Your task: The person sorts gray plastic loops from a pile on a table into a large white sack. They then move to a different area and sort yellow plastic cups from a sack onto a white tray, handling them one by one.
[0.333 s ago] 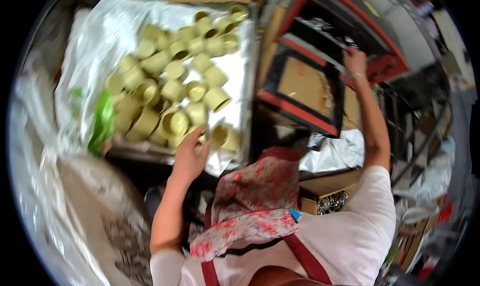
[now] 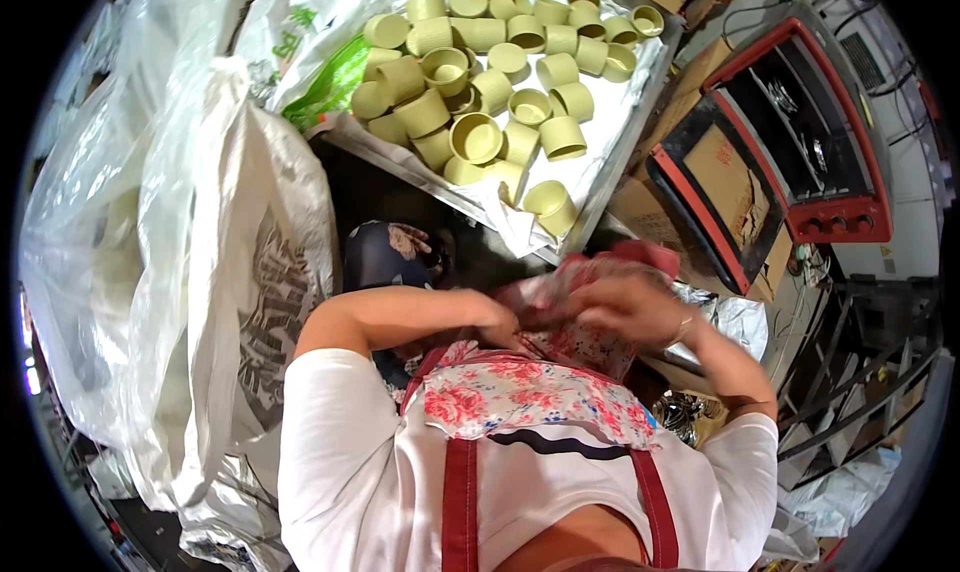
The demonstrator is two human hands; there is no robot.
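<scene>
I've got the bench [image 2: 618,150] up top, a red toaster oven [image 2: 800,137] open off its right edge, and the floral apron [image 2: 530,402] just off its near corner. My left hand [image 2: 492,320] is at the apron, fingers tucked out of sight, and my right hand [image 2: 635,307] is a blur over it, so can't tell if either's gripping. Yellow-green cups [image 2: 493,90] crowd the bench, one nearest that corner.
</scene>
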